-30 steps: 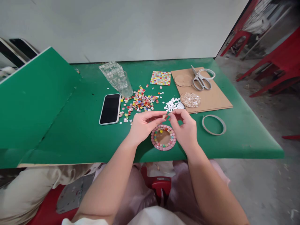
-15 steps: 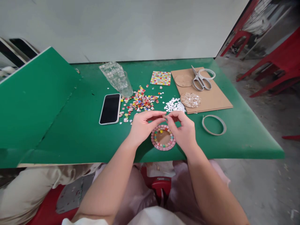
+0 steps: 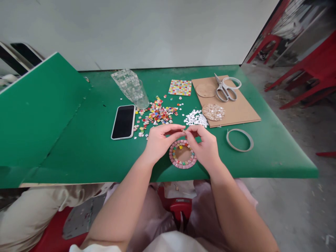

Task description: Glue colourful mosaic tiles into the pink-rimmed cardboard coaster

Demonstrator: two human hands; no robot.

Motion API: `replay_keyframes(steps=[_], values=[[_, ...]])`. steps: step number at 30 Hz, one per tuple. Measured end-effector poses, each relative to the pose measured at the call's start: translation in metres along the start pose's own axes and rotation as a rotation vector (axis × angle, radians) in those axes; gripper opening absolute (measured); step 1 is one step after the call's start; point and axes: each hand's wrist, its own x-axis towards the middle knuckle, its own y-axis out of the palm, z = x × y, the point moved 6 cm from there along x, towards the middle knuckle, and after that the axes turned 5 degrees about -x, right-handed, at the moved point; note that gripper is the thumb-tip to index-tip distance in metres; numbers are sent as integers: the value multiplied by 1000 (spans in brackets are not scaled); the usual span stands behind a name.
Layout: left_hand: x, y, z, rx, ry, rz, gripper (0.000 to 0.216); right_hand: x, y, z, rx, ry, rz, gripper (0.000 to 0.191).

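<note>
My left hand and my right hand meet fingertip to fingertip above the table, both closed in a pinch. Between them is a tiny mosaic tile, mostly covered by the fingers. Just below lies a round coaster edged with pink tiles, with an inner ring of mixed colours and a bare brown centre. Beyond my hands a heap of coloured mosaic tiles is spread out, and white tiles are piled to its right.
A phone and a clear cup with a plastic bag stand left. Behind lies a tile sheet. Scissors, a tape roll and a tile-covered disc rest on brown board; another ring lies right.
My right hand has shifted very slightly to the left, its fingertips closer to my left hand's. Less of the small tile shows; the things on the table have not moved.
</note>
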Motion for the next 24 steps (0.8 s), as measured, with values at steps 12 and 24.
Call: replay_keyframes(steps=[12, 24], values=[[2, -8, 4, -105, -51, -62, 20, 4, -33, -18, -87, 110, -231, 9], [4, -24, -2, -110, -38, -77, 19, 19, -19, -69, -597, 142, 107, 28]])
